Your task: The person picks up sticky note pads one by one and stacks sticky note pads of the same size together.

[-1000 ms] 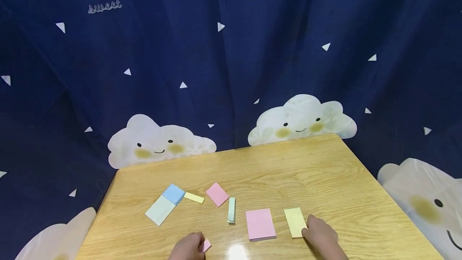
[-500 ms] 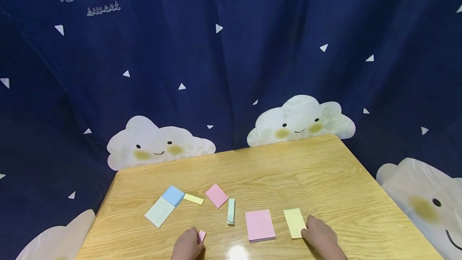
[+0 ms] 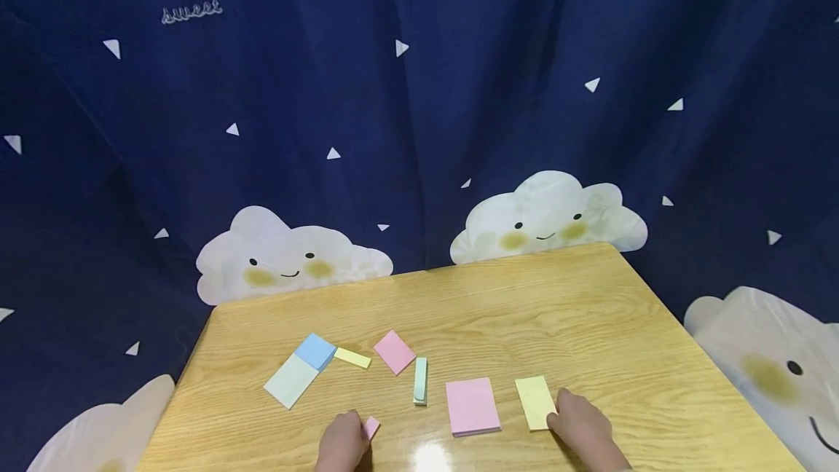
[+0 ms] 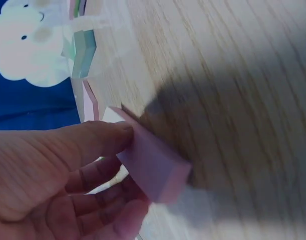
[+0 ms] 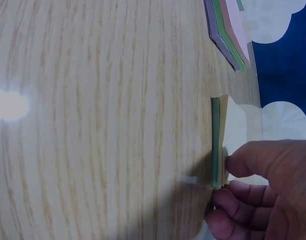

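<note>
Between thumb and fingers, my left hand (image 3: 343,443) pinches a small pink sticky note pad (image 4: 155,162), tilted just above or against the wood; whether it touches cannot be told. On the right side, my right hand (image 3: 582,428) grips the near right corner of a yellow sticky note pad (image 3: 535,403). The right wrist view shows the thumb on its top face and a green layer (image 5: 216,142) beneath the yellow sheets. To the left of this pad lies a larger square pink sticky note stack (image 3: 473,406), with green and purple layers below.
Farther back on the wooden table (image 3: 498,312) lie a narrow pale green pad (image 3: 420,381), a pink pad (image 3: 395,352) and a yellow strip (image 3: 352,358). A blue pad (image 3: 315,351) adjoins a pale green one (image 3: 291,380) at left. A dark blue curtain (image 3: 419,115) hangs behind.
My left hand has moved slightly forward, away from the near edge, and turned the small pink sticky note pad. My right hand stays on the yellow sticky note pad.
</note>
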`<action>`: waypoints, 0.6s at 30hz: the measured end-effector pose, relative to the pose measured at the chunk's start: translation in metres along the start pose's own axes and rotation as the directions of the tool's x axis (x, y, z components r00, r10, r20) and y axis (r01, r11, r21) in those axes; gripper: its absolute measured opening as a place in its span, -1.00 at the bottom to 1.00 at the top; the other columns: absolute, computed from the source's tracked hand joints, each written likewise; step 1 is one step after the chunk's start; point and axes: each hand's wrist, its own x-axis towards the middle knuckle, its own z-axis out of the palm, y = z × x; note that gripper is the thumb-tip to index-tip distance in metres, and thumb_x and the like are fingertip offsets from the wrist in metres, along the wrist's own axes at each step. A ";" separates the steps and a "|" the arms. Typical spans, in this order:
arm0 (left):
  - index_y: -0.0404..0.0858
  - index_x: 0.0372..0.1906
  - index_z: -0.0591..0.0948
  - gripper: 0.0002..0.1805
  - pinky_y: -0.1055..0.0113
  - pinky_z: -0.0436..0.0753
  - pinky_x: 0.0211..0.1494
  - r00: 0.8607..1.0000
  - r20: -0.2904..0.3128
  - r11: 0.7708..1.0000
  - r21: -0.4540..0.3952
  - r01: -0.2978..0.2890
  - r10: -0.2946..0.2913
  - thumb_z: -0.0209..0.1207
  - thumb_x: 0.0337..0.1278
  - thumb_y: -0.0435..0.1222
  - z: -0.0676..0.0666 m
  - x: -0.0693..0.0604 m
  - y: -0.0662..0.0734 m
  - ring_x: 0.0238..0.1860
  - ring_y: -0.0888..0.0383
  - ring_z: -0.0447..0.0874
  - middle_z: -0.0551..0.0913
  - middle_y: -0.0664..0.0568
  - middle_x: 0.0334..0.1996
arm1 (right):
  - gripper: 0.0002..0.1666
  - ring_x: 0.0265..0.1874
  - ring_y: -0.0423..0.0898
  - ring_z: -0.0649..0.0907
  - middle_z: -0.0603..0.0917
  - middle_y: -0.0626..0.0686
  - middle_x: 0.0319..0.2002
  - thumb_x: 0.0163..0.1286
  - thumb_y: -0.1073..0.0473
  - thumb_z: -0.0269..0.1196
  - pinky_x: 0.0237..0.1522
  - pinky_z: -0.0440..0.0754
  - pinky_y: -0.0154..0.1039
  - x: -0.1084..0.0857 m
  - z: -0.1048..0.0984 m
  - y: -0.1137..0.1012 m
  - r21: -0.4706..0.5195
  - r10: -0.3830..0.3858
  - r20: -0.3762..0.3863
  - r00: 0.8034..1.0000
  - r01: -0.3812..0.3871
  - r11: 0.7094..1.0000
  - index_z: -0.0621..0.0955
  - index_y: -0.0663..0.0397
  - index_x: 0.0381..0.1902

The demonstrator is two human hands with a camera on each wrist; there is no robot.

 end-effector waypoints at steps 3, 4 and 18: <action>-0.30 -0.68 0.39 -0.75 0.18 0.41 -0.57 0.999 0.040 0.999 -0.035 0.008 -0.007 0.27 -0.27 -0.41 -0.002 0.001 0.000 -0.66 0.07 0.41 0.45 -0.05 -0.70 | -0.88 -0.70 -0.10 0.35 0.37 -0.02 -0.68 0.04 0.24 0.12 -0.68 0.28 -0.25 -0.001 0.000 0.001 0.004 0.000 -0.003 1.000 0.000 1.000 0.39 0.15 -0.56; -0.30 -0.67 0.39 -0.77 0.19 0.41 -0.55 0.998 0.061 0.999 -0.049 0.015 -0.012 0.26 -0.25 -0.42 -0.004 0.001 -0.001 -0.65 0.08 0.41 0.44 -0.04 -0.70 | -0.87 -0.71 -0.10 0.35 0.36 -0.01 -0.68 0.03 0.24 0.12 -0.68 0.28 -0.25 -0.001 0.001 0.001 0.005 0.000 -0.003 1.000 0.000 1.000 0.38 0.14 -0.56; -0.33 -0.65 0.43 -0.89 0.39 0.34 -0.58 0.955 0.297 0.879 -0.458 0.129 0.015 0.15 -0.31 -0.45 -0.009 0.001 -0.023 -0.63 0.23 0.30 0.36 0.12 -0.69 | -0.88 -0.70 -0.09 0.35 0.36 -0.02 -0.69 0.01 0.23 0.11 -0.68 0.28 -0.22 0.000 0.001 0.000 -0.002 0.010 -0.002 1.000 -0.010 1.000 0.37 0.11 -0.57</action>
